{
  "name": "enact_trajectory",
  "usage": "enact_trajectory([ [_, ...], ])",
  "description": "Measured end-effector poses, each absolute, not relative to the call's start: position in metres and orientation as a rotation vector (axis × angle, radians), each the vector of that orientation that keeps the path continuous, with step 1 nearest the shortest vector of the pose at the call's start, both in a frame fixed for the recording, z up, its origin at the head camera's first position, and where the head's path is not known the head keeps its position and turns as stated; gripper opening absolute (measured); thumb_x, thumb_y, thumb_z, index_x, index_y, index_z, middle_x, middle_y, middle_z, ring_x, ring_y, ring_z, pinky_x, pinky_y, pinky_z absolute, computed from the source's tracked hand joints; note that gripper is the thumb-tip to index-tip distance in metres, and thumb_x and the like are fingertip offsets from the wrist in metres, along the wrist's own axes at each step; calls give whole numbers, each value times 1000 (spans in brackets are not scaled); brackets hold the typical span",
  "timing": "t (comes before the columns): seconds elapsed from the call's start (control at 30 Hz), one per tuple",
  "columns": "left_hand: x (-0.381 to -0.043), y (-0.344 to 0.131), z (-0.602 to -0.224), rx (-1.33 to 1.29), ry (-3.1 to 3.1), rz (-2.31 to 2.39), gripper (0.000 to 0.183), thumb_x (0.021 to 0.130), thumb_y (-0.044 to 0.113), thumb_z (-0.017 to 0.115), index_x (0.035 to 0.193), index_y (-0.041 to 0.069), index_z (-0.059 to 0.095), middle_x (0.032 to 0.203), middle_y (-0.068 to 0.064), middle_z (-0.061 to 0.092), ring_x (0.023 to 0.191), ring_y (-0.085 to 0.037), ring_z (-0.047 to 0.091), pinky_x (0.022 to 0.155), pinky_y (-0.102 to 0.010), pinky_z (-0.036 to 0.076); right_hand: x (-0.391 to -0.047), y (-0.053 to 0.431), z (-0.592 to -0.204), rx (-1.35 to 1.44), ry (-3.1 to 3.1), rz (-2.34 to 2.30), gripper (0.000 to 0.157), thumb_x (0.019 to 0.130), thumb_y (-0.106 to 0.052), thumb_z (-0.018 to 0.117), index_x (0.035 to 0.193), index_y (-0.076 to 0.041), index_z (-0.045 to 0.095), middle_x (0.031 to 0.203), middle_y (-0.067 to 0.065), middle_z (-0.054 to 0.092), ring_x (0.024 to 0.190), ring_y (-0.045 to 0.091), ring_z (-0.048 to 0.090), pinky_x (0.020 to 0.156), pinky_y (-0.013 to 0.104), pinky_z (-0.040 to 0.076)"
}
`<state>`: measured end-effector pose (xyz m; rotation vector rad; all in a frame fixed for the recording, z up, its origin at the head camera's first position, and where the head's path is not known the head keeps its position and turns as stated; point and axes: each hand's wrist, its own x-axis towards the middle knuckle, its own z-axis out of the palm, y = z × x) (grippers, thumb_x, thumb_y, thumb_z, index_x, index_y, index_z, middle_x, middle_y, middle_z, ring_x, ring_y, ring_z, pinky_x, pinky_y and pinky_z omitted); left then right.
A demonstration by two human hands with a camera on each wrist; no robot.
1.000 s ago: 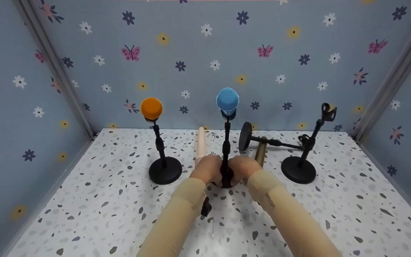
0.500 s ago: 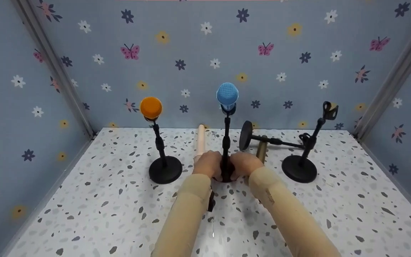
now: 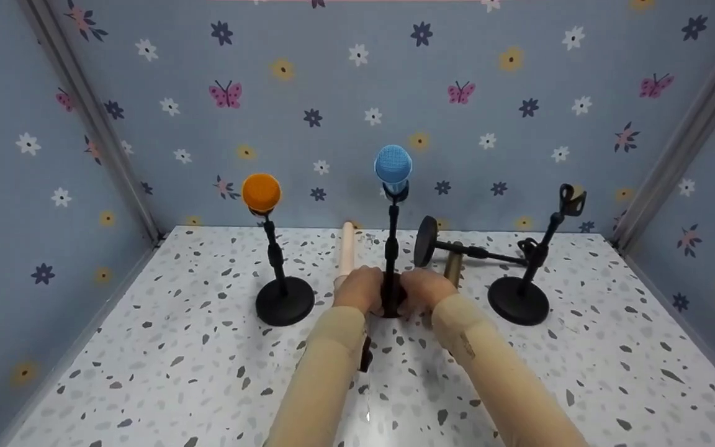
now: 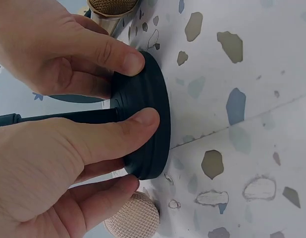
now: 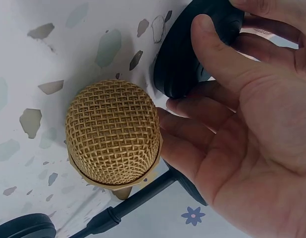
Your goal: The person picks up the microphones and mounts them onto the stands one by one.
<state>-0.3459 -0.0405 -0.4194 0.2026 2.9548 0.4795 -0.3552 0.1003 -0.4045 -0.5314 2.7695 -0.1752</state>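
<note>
A black microphone stand (image 3: 391,248) stands upright mid-table, a blue-headed microphone (image 3: 393,164) in its clip. My left hand (image 3: 359,290) and right hand (image 3: 426,288) grip its round base (image 4: 143,94) from opposite sides. In the left wrist view, both thumbs press on top of the base, with fingers curled at its edge. Beside my left hand lies a pale pink microphone (image 3: 347,248), its mesh head (image 4: 134,218) close under the fingers. A gold microphone (image 3: 454,264) lies next to my right hand; its mesh head (image 5: 113,134) fills much of the right wrist view.
To the left, another stand (image 3: 284,301) holds an orange-headed microphone (image 3: 261,192). At right stands a bare stand (image 3: 519,301) with its clip up. Behind it a further stand (image 3: 475,251) lies on its side. A patterned wall (image 3: 357,87) closes off the back of the speckled table (image 3: 208,385).
Both hands have moved the stand with the blue-headed microphone slightly away, toward the back wall. The grip on its base looks the same. The other stands and microphones stay in place.
</note>
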Motion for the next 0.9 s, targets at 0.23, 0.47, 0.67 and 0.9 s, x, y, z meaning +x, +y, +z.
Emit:
enact_trajectory([
  [0.23,-343,-42,-417,206,2980,504,26,74,10,90,95,12,75,99,-4,73,85,-21,65,80,-45,48,-358,101,-404,-526,2756,-148,20,86,-20,83,99,-7,75,96,9,72,84,24,64,85,42,54],
  [0.47,-341,-41,-417,236,2950,430,21,84,24,83,99,13,74,99,-4,73,82,-21,64,80,-46,46,-358,103,-408,-538,2766,-135,21,89,-22,81,99,-5,75,95,11,72,82,25,64,83,43,54],
  [0.67,-343,-40,-421,231,2965,413,21,86,22,80,102,10,73,101,-7,73,86,-24,65,81,-46,48,-357,110,-415,-636,2814,-102,22,90,-24,79,94,-4,72,90,13,71,82,29,64,82,46,53],
  [0.9,-339,-36,-420,331,3004,343,25,89,19,78,108,4,73,105,-14,72,96,-29,69,86,-45,54,-357,132,-405,-932,2773,-255,23,96,-15,71,117,-5,72,107,12,73,97,30,68,89,46,53],
])
